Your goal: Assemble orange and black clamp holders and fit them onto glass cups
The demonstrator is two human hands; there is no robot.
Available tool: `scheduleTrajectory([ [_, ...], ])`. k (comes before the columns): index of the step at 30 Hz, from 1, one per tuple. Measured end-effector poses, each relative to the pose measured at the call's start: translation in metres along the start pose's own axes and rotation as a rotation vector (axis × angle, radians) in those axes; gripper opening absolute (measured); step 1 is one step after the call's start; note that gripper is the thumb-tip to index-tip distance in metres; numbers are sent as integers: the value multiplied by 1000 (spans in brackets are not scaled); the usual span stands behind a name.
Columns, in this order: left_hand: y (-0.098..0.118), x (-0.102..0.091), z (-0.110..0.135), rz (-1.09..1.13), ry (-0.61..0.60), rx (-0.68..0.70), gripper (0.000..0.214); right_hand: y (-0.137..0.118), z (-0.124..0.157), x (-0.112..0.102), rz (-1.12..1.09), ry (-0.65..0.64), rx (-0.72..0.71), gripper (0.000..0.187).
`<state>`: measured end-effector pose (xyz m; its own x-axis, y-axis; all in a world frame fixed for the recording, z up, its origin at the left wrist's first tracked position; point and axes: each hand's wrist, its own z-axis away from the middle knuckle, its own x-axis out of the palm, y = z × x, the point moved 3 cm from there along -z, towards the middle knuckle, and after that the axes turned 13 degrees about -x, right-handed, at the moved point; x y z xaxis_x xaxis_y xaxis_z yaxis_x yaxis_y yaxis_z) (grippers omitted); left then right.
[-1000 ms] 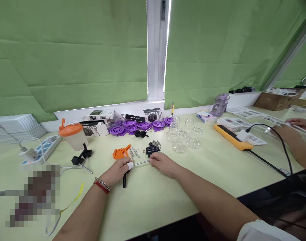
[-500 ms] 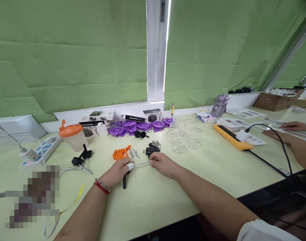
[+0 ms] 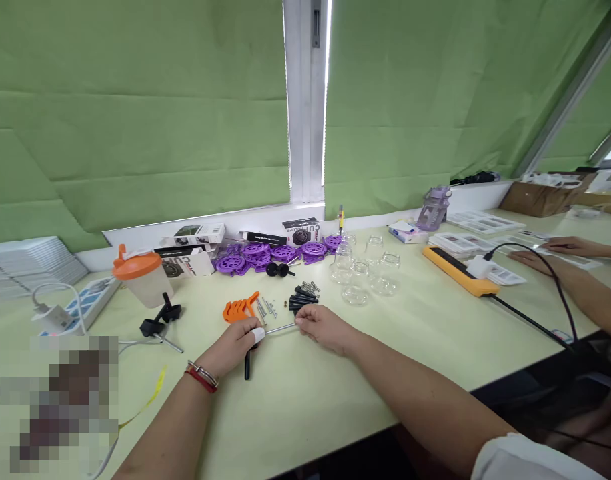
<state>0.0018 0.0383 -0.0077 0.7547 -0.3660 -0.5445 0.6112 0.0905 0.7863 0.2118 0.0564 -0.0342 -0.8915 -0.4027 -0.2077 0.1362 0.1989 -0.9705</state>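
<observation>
L hand [image 3: 241, 340] has one end of a thin metal rod [image 3: 280, 329] pinched btwn thumb & fingers and R hand [image 3: 318, 328] is pinching the other end, so the rod sits on the near side of the orange clips [image 3: 239, 311], a bit to their right. Blk handle-ish pc [image 3: 247, 368] sticks out below L hand, also nearer than the clips, tho can't tell if it's gripped too. Loose screws [image 3: 270, 307] r just right of the clips, blk tubes [image 3: 302, 303] further right, purple wheel-shaped pcs [image 3: 284, 253] behind 'em.
</observation>
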Motion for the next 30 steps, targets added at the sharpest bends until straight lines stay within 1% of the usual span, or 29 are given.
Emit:
scheduleTrajectory([
  [3,-1,0,0,-2,3,5,24,-2,0,0,-10,9,-24,6],
  [7,-4,0,-1,-5,-4,-3,25,-6,1,1,-4,-7,4,2],
  [17,1,1,1,-31,35,-4,25,-6,2,2,27,-8,29,16],
  [22,-1,0,0,-38,30,5,26,-5,1,1,-17,20,-3,6],
  [28,1,0,2,-36,23,1,24,-4,1,1,-7,-1,-13,3],
  [30,1,0,2,-30,19,-8,24,-5,1,1,6,-6,-9,5],
])
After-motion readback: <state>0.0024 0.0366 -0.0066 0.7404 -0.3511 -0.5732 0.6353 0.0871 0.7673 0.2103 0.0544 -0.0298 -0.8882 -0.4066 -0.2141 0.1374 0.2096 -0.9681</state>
